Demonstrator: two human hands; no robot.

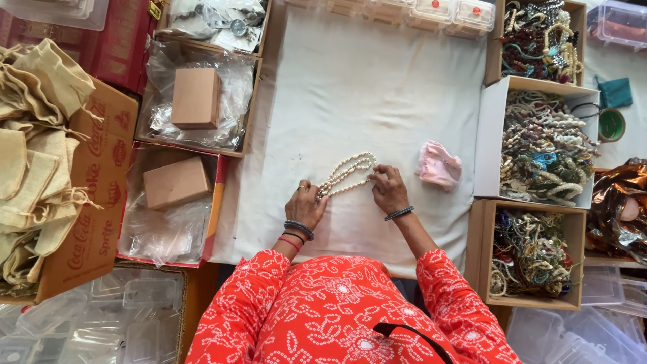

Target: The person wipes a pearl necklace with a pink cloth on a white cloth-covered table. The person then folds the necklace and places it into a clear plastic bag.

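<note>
While both our hands rest on the white cloth (377,87), they work a string of pale beads (347,174) that lies doubled on it. Our left hand (306,204) pinches one end of the beads between thumb and fingers, a ring on one finger and bangles at the wrist. Our right hand (389,189) has its fingertips pressed together on the beads near the other end, a dark bracelet on its wrist. The beads lie between the hands, looping up and away from us. Just right of the right hand sits a small pink pouch (439,165), apart from the beads. Further right stand open boxes of mixed jewellery (542,145). To the left are two brown boxes (195,98) on clear plastic in trays, and beyond them a carton of beige cloth bags (34,135). Clear plastic cases (121,317) lie near our left elbow.
</note>
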